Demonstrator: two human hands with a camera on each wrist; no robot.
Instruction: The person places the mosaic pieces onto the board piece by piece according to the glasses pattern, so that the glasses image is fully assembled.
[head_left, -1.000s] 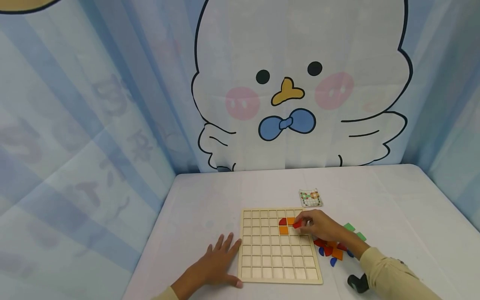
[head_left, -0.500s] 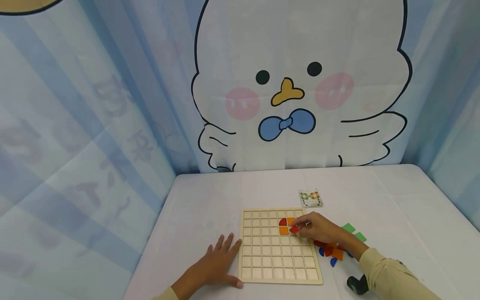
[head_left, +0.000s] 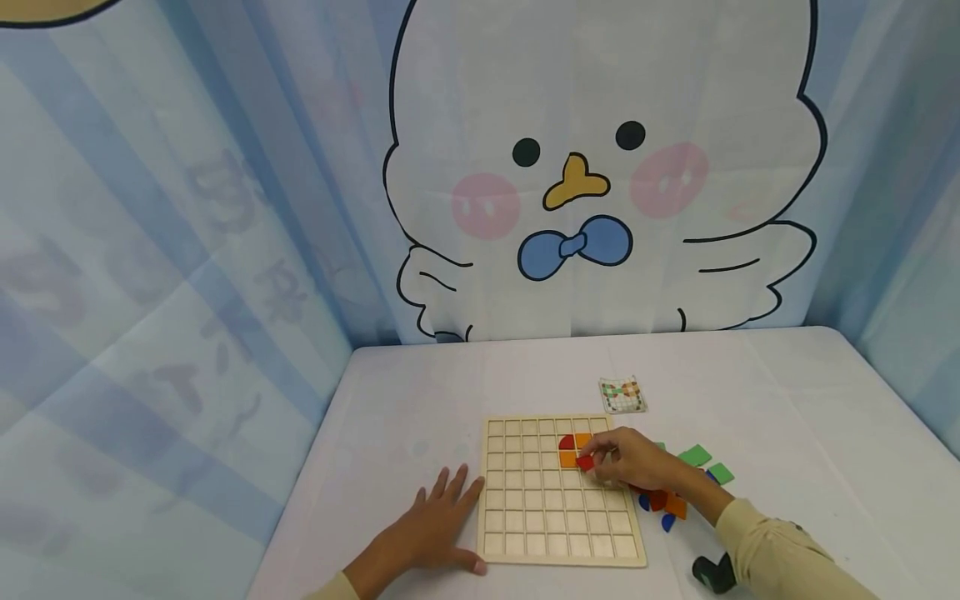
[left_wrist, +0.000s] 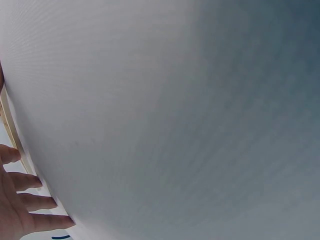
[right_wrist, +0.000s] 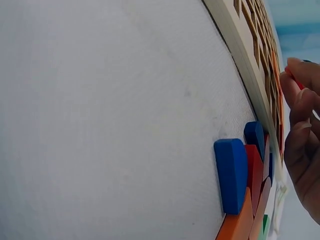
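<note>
My right hand [head_left: 628, 458] pinches a small red piece [head_left: 585, 462] between thumb and fingertips, over a cell of the wooden grid board [head_left: 525, 500]. In the right wrist view that red piece [right_wrist: 295, 77] shows as a sliver between the fingers. Another red piece [head_left: 567, 442] with a rounded corner lies in the grid. Beside it sits one orange square [head_left: 582, 441], and below it a second orange square [head_left: 567, 459]. My left hand [head_left: 431, 529] lies spread on the table, its fingertips and thumb at the board's left edge.
Loose red, orange, blue and green pieces [head_left: 675, 506] lie right of the board, partly under the right forearm. A small pattern card [head_left: 622, 395] lies behind the board. A dark object [head_left: 714, 574] sits by the right sleeve. A printed curtain [head_left: 480, 300] rises behind the table [head_left: 420, 392].
My right hand has shifted slightly left and toward me, bringing the red piece to the cell right of the lower orange square. The left hand stays put.
</note>
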